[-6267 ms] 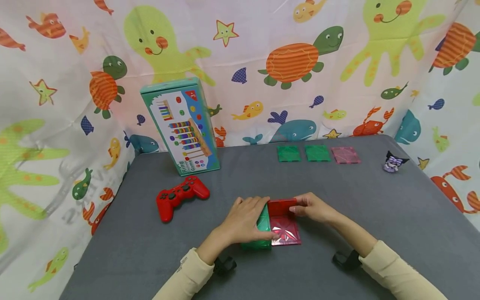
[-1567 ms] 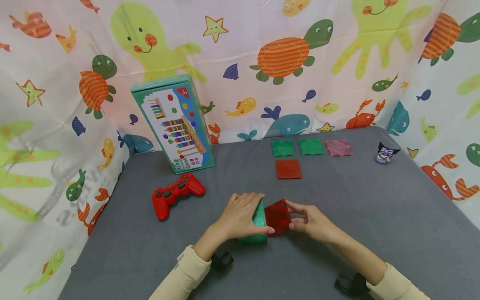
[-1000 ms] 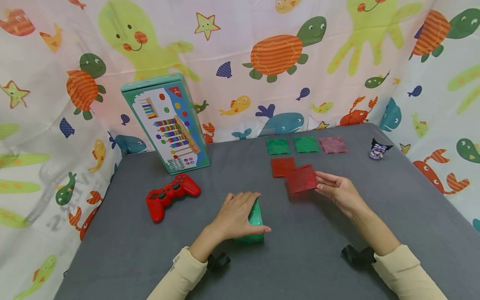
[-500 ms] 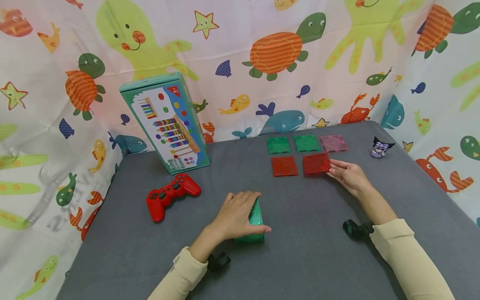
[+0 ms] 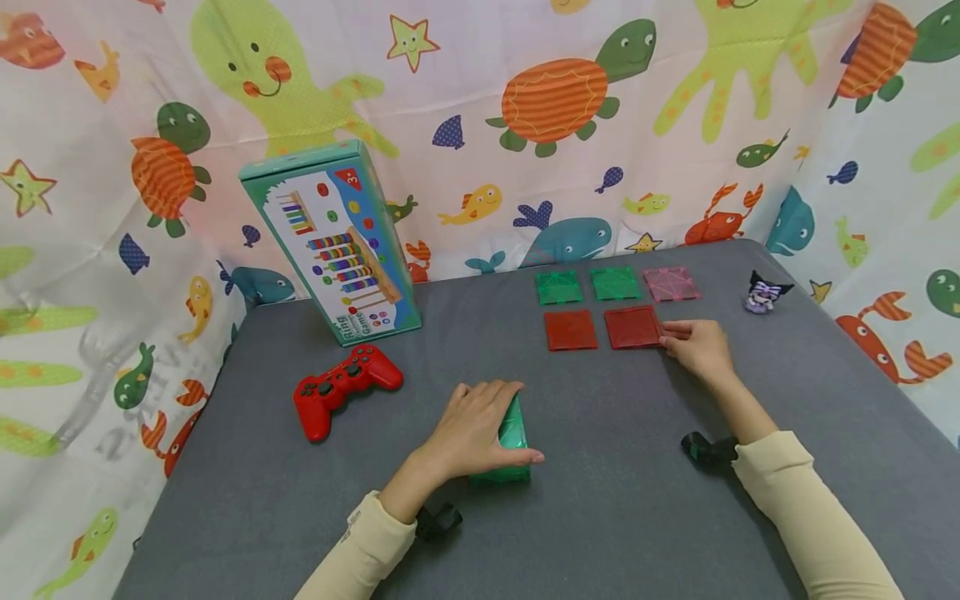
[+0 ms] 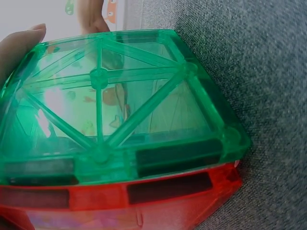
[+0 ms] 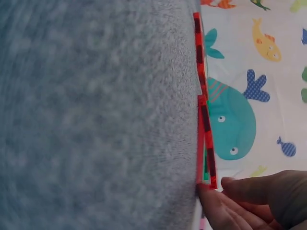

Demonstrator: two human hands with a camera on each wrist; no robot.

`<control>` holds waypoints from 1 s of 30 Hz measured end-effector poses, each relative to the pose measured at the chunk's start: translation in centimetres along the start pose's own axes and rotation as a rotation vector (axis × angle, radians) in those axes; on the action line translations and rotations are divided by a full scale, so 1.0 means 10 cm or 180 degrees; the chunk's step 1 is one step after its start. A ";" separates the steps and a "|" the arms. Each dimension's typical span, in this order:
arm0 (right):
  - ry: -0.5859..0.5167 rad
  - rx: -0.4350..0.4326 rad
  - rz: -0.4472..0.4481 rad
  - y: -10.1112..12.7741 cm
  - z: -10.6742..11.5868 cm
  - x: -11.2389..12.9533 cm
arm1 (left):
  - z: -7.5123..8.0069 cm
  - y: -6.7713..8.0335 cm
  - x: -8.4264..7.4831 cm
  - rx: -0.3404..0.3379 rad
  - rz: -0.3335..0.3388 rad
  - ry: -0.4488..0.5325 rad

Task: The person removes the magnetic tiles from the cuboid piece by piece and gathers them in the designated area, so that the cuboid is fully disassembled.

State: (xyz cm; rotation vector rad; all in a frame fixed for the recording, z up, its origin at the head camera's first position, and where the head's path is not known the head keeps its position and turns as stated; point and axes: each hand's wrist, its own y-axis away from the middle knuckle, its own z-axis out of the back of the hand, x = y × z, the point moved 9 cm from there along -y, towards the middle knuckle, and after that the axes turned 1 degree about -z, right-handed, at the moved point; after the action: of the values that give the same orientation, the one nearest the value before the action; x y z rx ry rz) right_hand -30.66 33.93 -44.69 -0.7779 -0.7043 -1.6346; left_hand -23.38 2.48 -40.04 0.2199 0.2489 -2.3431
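Now right hand [image 5: 697,343] fingertips touch the flat red tile [image 5: 632,327]; left hand [image 5: 472,429] grips the green stack [image 5: 512,450].

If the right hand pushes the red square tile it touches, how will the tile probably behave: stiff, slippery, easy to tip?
The red tile looks like rigid, ribbed plastic, so it probably stays stiff. It lies flat and thin on the grey cloth, so it cannot tip; the cloth likely makes it slide slowly. Pushed by the right hand, it may bump the neighbouring red tile.

Red see-thru square tile [image 5: 632,327] flat on grey cloth, 2nd in front row, right hand's [image 5: 699,348] fingertips at its right edge; green tile [image 5: 513,437] upright under left hand [image 5: 475,432].
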 end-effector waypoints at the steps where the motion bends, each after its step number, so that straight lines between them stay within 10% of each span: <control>1: 0.0234 -0.0085 0.0057 0.01 0.02 0.05 | 0.00 0.00 0.00 -0.0007 0.0002 -0.0002; 12: 0.0697 -0.0203 0.0622 0.29 -0.14 0.50 | 0.02 0.02 0.01 0.0077 0.0095 0.0013; 22: -0.0985 0.1900 0.0831 0.92 -1.23 1.12 | 0.11 0.09 0.04 -0.0169 0.0144 -0.0144; 30: -0.1557 0.2550 0.0595 1.25 -1.58 1.31 | 0.07 0.31 0.26 -0.0189 0.0292 0.0798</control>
State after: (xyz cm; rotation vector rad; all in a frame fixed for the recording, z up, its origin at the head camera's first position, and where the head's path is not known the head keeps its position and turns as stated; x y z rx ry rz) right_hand -22.16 11.50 -43.23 -0.6123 -1.4634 -0.8571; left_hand -23.09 -1.61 -40.27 0.4870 0.4208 -2.2122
